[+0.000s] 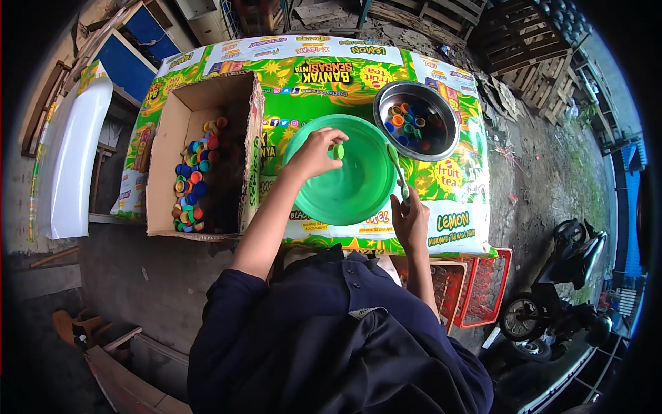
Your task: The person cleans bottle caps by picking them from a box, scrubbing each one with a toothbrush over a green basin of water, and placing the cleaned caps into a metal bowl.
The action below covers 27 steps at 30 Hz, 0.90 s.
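Note:
My left hand (318,153) pinches a small green bottle cap (338,151) above the green basin (303,200). Along the basin's right rim, my right hand (412,217) grips a toothbrush (403,181), its head pointing up and away from me. What looks like water lies in the basin. Coloured bottle caps (196,176) are heaped in the cardboard box (165,165) to the left. More caps (408,119) lie in the steel bowl (449,146) at the upper right.
A green and white printed sheet (455,224) covers the table. Red plastic crates (486,290) stand below its right front edge. A motorcycle (545,310) is parked at the right. Wooden pallets (531,62) are stacked at the back right.

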### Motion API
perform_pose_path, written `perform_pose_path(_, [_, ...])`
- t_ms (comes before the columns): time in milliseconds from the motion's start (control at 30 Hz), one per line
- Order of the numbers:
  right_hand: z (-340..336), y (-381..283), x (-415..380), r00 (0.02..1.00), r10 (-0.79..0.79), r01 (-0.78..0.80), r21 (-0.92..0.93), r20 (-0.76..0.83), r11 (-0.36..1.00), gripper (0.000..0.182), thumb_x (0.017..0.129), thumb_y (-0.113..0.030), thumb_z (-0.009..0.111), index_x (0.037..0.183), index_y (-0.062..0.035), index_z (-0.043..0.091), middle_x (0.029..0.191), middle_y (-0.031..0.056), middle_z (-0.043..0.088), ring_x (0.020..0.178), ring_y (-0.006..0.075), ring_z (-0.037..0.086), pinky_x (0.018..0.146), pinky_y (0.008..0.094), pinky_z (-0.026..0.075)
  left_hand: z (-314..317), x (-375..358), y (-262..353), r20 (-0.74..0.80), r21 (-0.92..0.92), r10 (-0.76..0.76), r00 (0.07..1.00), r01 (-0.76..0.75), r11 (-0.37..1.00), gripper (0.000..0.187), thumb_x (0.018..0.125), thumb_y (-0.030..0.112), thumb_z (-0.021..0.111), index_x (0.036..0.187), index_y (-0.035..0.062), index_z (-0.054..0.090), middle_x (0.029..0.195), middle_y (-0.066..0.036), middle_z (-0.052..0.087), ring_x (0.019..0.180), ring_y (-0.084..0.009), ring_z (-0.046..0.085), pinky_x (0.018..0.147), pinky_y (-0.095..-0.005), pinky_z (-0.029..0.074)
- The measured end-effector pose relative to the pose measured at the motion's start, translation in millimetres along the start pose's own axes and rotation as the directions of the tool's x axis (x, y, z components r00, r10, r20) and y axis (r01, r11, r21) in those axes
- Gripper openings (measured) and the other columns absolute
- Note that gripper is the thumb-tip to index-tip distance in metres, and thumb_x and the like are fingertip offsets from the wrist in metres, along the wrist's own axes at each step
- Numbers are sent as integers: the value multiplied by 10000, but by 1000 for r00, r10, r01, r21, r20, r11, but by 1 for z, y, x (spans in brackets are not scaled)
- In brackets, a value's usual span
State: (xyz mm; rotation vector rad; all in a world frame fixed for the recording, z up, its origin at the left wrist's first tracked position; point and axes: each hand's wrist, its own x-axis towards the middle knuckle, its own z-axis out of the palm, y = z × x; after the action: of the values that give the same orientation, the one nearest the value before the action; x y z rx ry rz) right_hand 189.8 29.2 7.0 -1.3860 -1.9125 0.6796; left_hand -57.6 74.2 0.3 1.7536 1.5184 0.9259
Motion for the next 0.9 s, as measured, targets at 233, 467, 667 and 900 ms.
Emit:
perform_pose_path(233, [-9,-2,6,995,-67,68,14,-70,998,278,791,-49,623,1064,-30,572,467,21,334,413,78,279,410,257,240,-56,5,59,19,-92,83,996,-81,993,467,675,-3,697,1116,50,554,979,-63,604,936,-147,586,904,-318,467])
perform_pose_path(467, [-25,-2,18,994,-86,89,41,-61,995,290,788,-49,629,1070,-33,566,472,4,310,420,75,272,414,253,230,-58,2,83,-107,-636,177,978,-204,744,589,668,-48,707,1198,57,473,949,-29,542,974,-143,555,907,-295,462])
perform_pose_path(667, [-29,5,21,996,-85,85,44,-2,995,278,789,-53,626,1060,-37,567,467,5,317,414,84,266,413,260,225,17,-15,2,9,152,-133,991,130,980,687,591,-36,726,1216,92,471,915,-94,591,888,-241,589,858,-341,458])
perform_pose_path(900, [-32,4,27,995,-96,95,54,20,994,293,792,-61,620,1078,-39,559,454,7,326,402,90,271,415,267,240,-45,6,77,-274,-458,126,953,-245,854,618,679,-35,712,1224,70,441,916,-53,580,931,-162,583,863,-306,476])
